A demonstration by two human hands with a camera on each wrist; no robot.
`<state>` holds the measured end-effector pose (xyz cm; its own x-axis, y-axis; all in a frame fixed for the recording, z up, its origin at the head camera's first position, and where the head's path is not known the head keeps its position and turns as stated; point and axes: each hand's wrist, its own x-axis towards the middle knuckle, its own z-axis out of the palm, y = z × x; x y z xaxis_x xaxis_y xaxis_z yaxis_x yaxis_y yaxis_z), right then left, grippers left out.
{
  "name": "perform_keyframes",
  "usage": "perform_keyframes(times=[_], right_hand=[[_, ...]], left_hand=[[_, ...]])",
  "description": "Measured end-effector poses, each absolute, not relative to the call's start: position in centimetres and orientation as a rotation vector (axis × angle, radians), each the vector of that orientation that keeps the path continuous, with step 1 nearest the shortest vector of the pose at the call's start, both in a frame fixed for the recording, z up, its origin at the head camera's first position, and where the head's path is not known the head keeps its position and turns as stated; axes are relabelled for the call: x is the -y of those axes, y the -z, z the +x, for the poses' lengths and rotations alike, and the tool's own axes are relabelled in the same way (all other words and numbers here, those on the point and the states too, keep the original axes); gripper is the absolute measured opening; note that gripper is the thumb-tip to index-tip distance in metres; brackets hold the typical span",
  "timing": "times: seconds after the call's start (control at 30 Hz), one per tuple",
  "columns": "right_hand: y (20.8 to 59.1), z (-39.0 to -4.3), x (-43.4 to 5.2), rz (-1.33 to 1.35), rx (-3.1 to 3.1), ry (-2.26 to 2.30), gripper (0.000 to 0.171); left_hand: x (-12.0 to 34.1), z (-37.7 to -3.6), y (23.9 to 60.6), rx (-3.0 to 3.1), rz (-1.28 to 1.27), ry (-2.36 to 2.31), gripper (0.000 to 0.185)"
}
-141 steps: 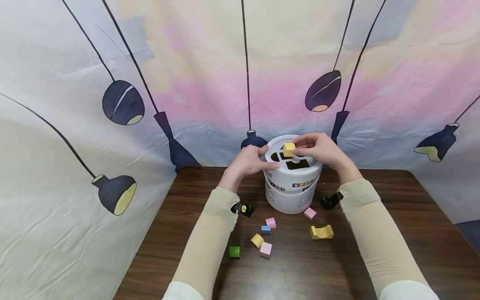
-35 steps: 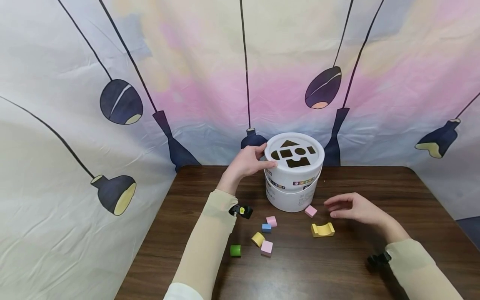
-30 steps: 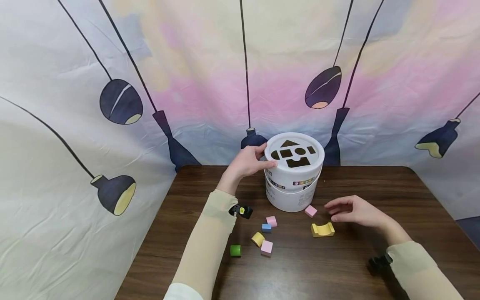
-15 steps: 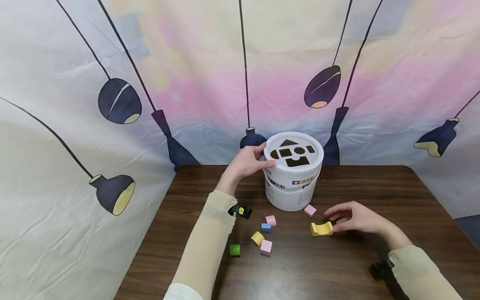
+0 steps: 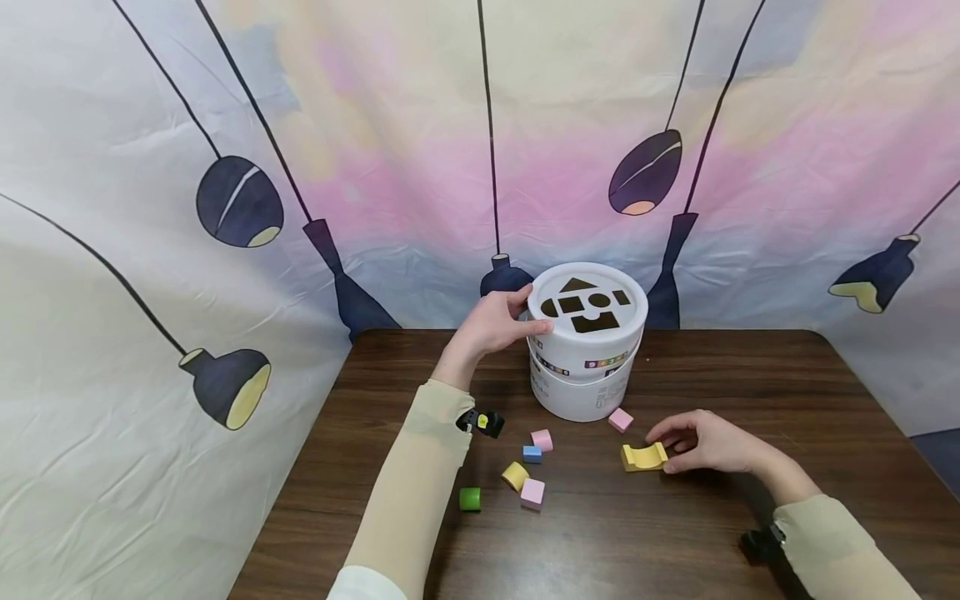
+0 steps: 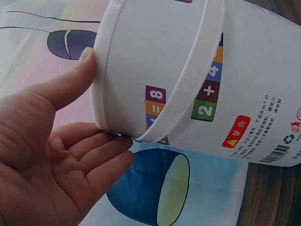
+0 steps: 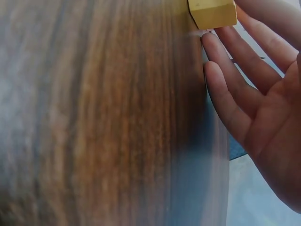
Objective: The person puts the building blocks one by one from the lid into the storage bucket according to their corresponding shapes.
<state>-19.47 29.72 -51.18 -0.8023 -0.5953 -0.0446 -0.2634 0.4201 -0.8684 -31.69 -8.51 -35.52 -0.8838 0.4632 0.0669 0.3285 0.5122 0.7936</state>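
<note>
A white lidded bucket (image 5: pixel 577 392) stands upright on the table, its lid (image 5: pixel 611 290) cut with several shaped holes. My left hand (image 5: pixel 491 323) holds the bucket's left side at the lid rim. In the left wrist view, its thumb (image 6: pixel 77 77) presses the rim and its fingertips lie against the wall below. A yellow arched block (image 5: pixel 643 457) rests on the table, hollow side up. Around its right end is my right hand (image 5: pixel 708 443), thumb in front and fingers behind. The right wrist view catches only part of the yellow block (image 7: pixel 214 14), beside the extended fingers.
A pink block (image 5: pixel 620 419) lies at the bucket's foot. Left of it are a pink half-round block (image 5: pixel 542 440), a small blue block (image 5: pixel 532 454), a yellow rounded block (image 5: pixel 515 476), a light pink block (image 5: pixel 532 493) and a green cylinder (image 5: pixel 470 499). A lamp-patterned cloth hangs behind the table.
Earlier, my right hand held a yellow cube over the lid; the cube is now out of sight. That hand has come down to the yellow arched block. My left hand has stayed on the bucket.
</note>
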Motion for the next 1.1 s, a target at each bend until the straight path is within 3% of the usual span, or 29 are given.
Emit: perform_keyframes(times=[1.1], right_hand=[[51.33,-19.35,-29.39,-0.739,-2.383,1.300,0.028]], left_hand=[[8.52,-31.63,35.77,-2.566,0.696,-1.362,0.089]])
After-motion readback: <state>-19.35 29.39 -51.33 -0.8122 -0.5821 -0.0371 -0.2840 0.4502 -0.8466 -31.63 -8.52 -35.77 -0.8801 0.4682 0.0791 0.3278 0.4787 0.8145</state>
